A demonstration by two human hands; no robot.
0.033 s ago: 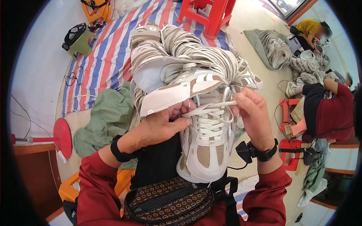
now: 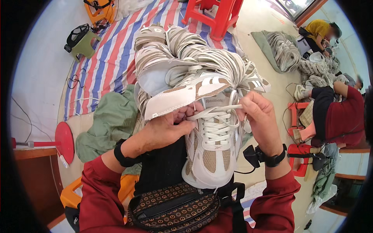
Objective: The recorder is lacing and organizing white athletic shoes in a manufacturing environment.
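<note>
A white and beige sneaker upper (image 2: 213,155) lies toe toward me over my lap, its white shoelace (image 2: 217,131) crossed through the eyelets. My right hand (image 2: 257,112) pinches the lace at the right of the tongue. My left hand (image 2: 165,130) is closed at the left eyelet edge, thumb beside the lace, with its fingertips partly hidden; the lace runs into this hand. Another upper (image 2: 186,95) lies across the top of the laced one, over the left fingers. Behind it rises a stack of matching uppers (image 2: 210,56).
A striped sheet (image 2: 116,58) covers the floor at the far left, with a red stool (image 2: 215,19) and a green stool (image 2: 83,46). Green cloth (image 2: 107,120) lies left. A patterned waist bag (image 2: 175,207) rests at my waist. People sit at right near more stacked uppers (image 2: 285,50).
My right hand has shifted very slightly to the left with the lace. Everything else looks the same.
</note>
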